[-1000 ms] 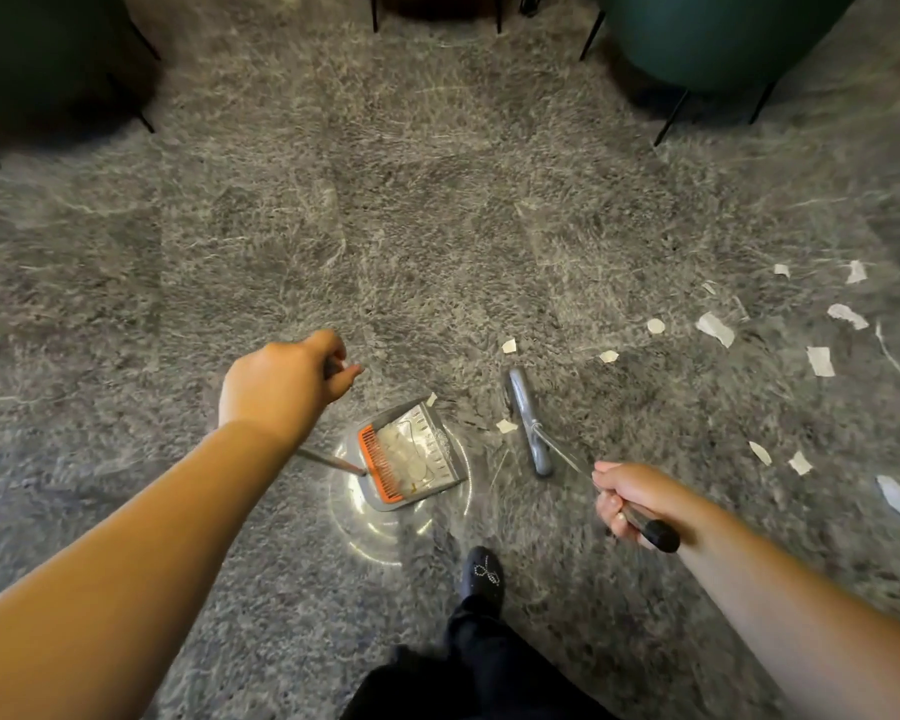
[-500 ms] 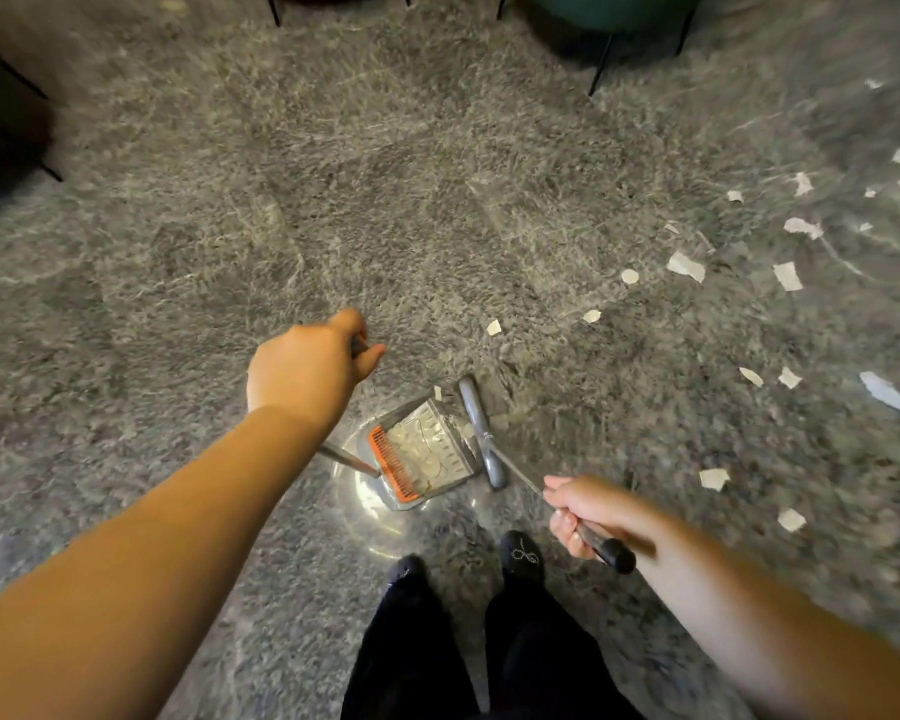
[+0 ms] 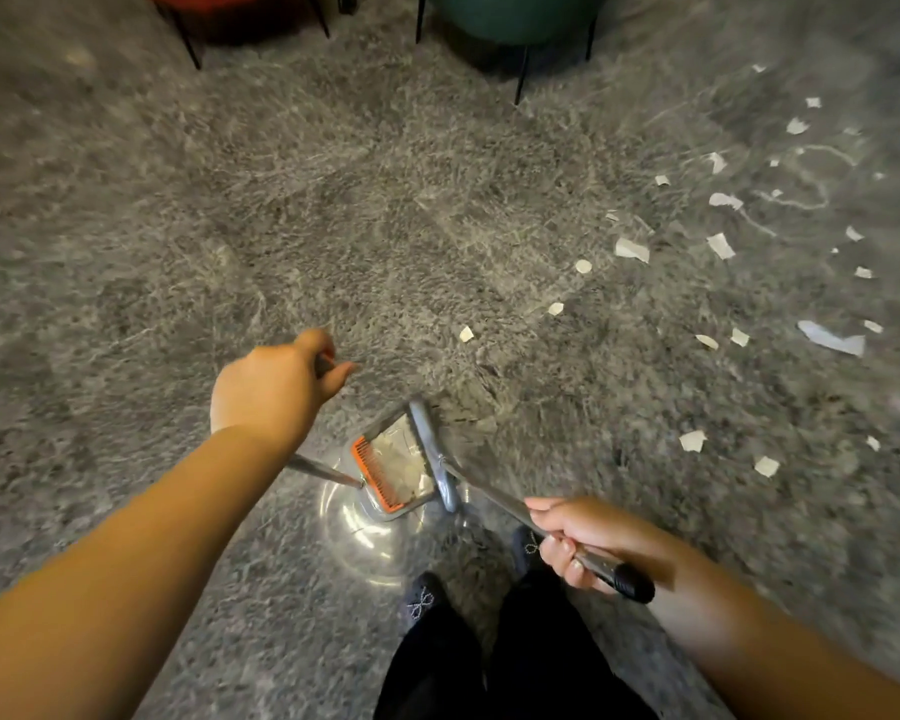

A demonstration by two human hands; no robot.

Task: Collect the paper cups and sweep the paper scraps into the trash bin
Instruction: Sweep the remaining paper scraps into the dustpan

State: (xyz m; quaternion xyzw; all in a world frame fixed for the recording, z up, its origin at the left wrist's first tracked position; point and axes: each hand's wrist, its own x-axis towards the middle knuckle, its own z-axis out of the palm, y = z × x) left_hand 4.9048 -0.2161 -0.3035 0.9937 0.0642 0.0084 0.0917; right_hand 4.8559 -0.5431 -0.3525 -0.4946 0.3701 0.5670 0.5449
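While you stood over the grey carpet [image 3: 333, 226], your left hand [image 3: 271, 389] was closed in a fist around the top of the dustpan handle [image 3: 317, 466], thumb pointing forward past the dark grip end that showed just beyond your knuckles. That thin metal shaft ran down from under your wrist to the dustpan [image 3: 393, 472], which sat on the carpet in front of your feet with its orange comb edge toward you and pale paper bits lying inside it. A bright ring of reflected light lay on the carpet around and below the pan.

Your right hand [image 3: 588, 543] was wrapped around the broom handle [image 3: 494, 498] near its black end grip, fingers curled under and thumb on top. The shaft sloped from that hand down to the broom head [image 3: 432, 452], a grey bar pressed right against the open right-hand side of the dustpan.

Paper scraps [image 3: 632, 249] were strewn over the carpet well to the right of the pan, with a few smaller ones trailing toward it; the nearest one [image 3: 466, 333] lay just ahead of the broom head. One larger torn piece [image 3: 832, 339] lay near the right edge.

Your two dark shoes [image 3: 421, 602] stood just behind the pan. At the far edge stood a green chair [image 3: 510, 18] and a red chair [image 3: 230, 13] on thin black legs.
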